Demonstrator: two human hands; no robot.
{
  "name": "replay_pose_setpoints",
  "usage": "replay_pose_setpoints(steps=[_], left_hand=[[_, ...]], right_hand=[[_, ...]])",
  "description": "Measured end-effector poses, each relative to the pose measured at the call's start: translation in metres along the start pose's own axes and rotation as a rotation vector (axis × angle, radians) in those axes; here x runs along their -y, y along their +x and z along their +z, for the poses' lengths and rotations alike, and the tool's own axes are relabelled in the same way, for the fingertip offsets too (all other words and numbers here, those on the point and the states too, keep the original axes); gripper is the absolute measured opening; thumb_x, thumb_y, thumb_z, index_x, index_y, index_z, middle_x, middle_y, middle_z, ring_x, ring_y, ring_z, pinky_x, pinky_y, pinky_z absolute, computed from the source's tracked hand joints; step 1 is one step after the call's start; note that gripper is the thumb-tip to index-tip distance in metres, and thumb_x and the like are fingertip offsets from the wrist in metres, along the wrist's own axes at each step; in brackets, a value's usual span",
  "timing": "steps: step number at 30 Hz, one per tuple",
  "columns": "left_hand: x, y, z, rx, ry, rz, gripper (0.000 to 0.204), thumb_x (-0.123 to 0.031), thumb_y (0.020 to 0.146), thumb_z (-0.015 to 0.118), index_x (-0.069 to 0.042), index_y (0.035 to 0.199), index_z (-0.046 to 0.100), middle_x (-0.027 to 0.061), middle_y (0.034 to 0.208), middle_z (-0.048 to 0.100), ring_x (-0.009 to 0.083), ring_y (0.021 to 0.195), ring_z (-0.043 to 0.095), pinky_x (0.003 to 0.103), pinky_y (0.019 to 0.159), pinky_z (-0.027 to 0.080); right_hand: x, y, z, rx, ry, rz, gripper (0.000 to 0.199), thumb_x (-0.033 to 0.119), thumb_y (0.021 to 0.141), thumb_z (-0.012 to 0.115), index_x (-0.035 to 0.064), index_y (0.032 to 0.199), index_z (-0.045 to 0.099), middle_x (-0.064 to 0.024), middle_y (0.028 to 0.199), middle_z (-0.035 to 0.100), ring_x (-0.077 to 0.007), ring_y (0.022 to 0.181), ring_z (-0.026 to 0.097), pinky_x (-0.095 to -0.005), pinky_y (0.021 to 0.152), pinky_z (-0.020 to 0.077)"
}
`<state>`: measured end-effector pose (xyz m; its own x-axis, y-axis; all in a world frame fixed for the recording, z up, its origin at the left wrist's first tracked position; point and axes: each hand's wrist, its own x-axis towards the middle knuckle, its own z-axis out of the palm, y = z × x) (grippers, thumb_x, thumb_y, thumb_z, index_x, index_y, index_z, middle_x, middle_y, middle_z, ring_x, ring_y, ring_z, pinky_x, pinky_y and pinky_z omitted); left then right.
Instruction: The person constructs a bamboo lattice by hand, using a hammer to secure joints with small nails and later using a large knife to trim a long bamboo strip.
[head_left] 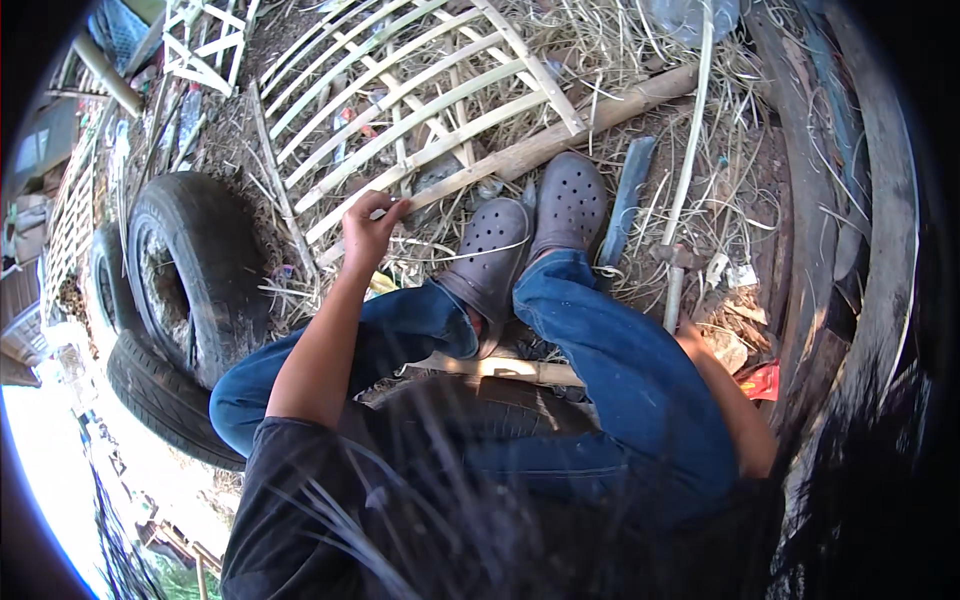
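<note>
My left hand (370, 228) is closed around the end of a pale bamboo strip that belongs to a woven bamboo lattice (400, 95) lying on dry straw. A thick bamboo pole (560, 135) runs diagonally under the lattice, just beyond my two grey clogs (530, 230). My right forearm (735, 415) comes down past my jeans-clad right leg. My right hand (690, 338) is mostly hidden behind the knee, next to a wooden handle (673, 300) whose hammer-like head lies in the straw. Whether it grips that handle does not show.
Two old tyres (180, 290) lean at my left, and I sit on another. A dark flat blade (628, 195) lies beside my right foot. A red object (760, 380) lies by weathered planks (880, 230) on the right. Another white lattice (205, 40) stands at the far left.
</note>
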<state>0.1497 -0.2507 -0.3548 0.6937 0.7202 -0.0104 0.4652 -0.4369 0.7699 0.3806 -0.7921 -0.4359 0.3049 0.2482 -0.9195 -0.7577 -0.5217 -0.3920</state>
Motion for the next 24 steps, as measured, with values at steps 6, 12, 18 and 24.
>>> replay_pose_setpoints(steps=[6,12,18,24], left_hand=[[0.018,0.000,-0.008,0.079,-0.007,-0.122,0.025,-0.019,0.080,0.077,0.002,0.076,0.066,0.0090,0.072,0.065,0.0159,0.066,0.060,0.031,0.065,0.046],[-0.002,0.019,-0.025,0.277,-0.008,0.051,0.019,-0.013,0.079,0.078,0.001,0.075,0.066,0.0079,0.073,0.064,0.0154,0.065,0.059,0.030,0.062,0.047],[0.009,0.033,-0.035,0.440,-0.023,0.206,0.013,-0.011,0.077,0.079,-0.002,0.080,0.070,0.0076,0.075,0.066,0.0162,0.066,0.064,0.032,0.060,0.050],[0.022,0.042,-0.038,0.412,0.003,0.506,0.010,-0.011,0.075,0.077,-0.006,0.079,0.071,0.0083,0.069,0.064,0.0253,0.063,0.063,0.035,0.056,0.050]], right_hand=[[0.025,-0.036,0.027,-0.205,-0.297,-0.099,0.007,0.006,0.081,0.058,0.0027,0.077,0.061,-0.0036,0.062,0.056,-0.0131,0.052,0.053,-0.0331,0.046,0.0405],[0.062,-0.089,0.000,-0.334,-0.440,-0.173,0.007,0.002,0.075,0.059,0.0052,0.077,0.054,-0.0008,0.057,0.049,-0.0099,0.045,0.046,-0.0290,0.040,0.0359],[0.120,-0.158,-0.005,-0.394,-0.497,-0.171,0.009,-0.001,0.075,0.054,0.0046,0.081,0.049,0.0009,0.060,0.046,-0.0088,0.045,0.045,-0.0264,0.039,0.0353],[0.169,-0.184,-0.001,-0.447,-0.771,-0.570,0.014,0.010,0.084,0.059,0.0022,0.092,0.050,0.0007,0.066,0.047,-0.0065,0.049,0.046,-0.0238,0.043,0.0362]])
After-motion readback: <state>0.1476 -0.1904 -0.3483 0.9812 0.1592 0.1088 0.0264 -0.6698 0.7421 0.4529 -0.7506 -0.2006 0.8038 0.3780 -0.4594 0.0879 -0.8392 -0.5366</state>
